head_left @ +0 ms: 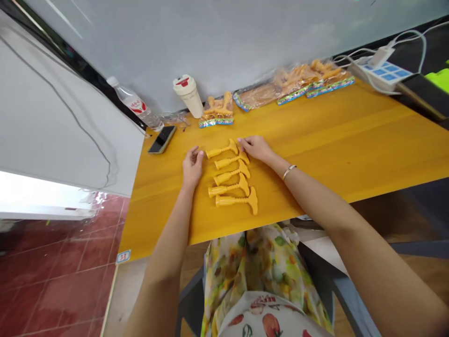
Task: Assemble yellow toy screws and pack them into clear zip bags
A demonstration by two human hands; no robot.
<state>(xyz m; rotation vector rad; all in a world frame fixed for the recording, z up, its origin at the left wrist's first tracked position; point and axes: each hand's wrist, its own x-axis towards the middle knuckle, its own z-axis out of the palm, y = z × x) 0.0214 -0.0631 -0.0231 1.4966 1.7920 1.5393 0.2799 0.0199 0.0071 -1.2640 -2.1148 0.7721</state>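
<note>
Several yellow plastic mallet-shaped pieces lie side by side in a stacked row on the table, the lowest piece [238, 201] being the largest. My right hand [255, 149] rests palm down, its fingertips at the wide head of the top piece [222, 149]. My left hand [192, 166] stands on its edge with the fingers curled loosely, just left of that piece's narrow end and apart from it. Neither hand grips anything. A silver bangle [289, 172] circles my right wrist.
The yellow wooden table [326, 150] holds clear bags of similar yellow pieces [216, 110] along its far side, a white cup [188, 96], a plastic water bottle [135, 105], a smartphone [162, 139] and a power strip [384, 72] with cables. Red floor tiles [66, 299] show at left.
</note>
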